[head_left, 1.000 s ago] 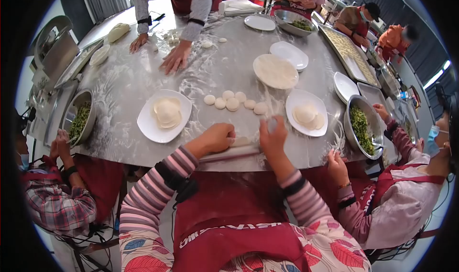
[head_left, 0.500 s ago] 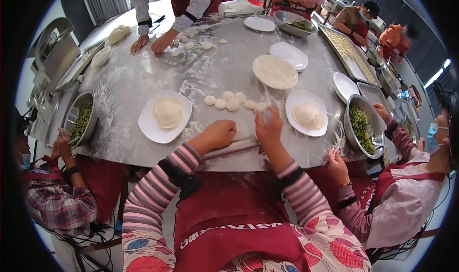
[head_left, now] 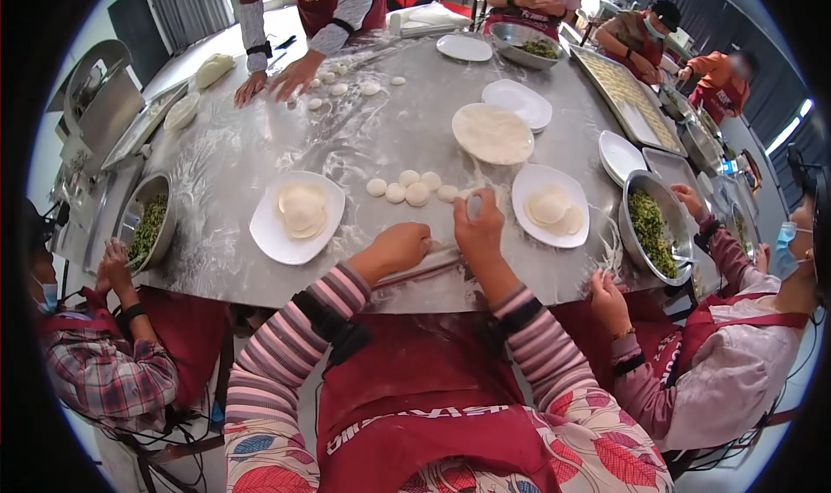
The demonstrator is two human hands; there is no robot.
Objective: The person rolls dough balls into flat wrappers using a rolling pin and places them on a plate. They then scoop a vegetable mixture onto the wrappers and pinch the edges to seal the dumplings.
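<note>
My left hand (head_left: 401, 249) is closed low over the floured table, its fingers curled round something I cannot make out. Beside it, my right hand (head_left: 479, 225) has bent fingers round a small pale thing, too unclear to name. A pale bar-like shape (head_left: 415, 273) lies below and between both hands. Several small dough rounds (head_left: 416, 193) sit just beyond my hands. Flat dough wrappers are stacked on a white plate (head_left: 270, 225) to the left and another white plate (head_left: 525, 186) to the right.
A flour-dusted round plate (head_left: 493, 133) stands ahead, near more white plates (head_left: 518, 95). Metal bowls of chopped greens stand left (head_left: 166, 190) and right (head_left: 636, 233). A co-worker's hands (head_left: 294, 76) rest on the far table; other people sit close on both sides.
The dough round that showed at my right fingertips no longer shows separately. My right hand has shifted slightly. Across the table, a co-worker's hand has spread its fingers.
</note>
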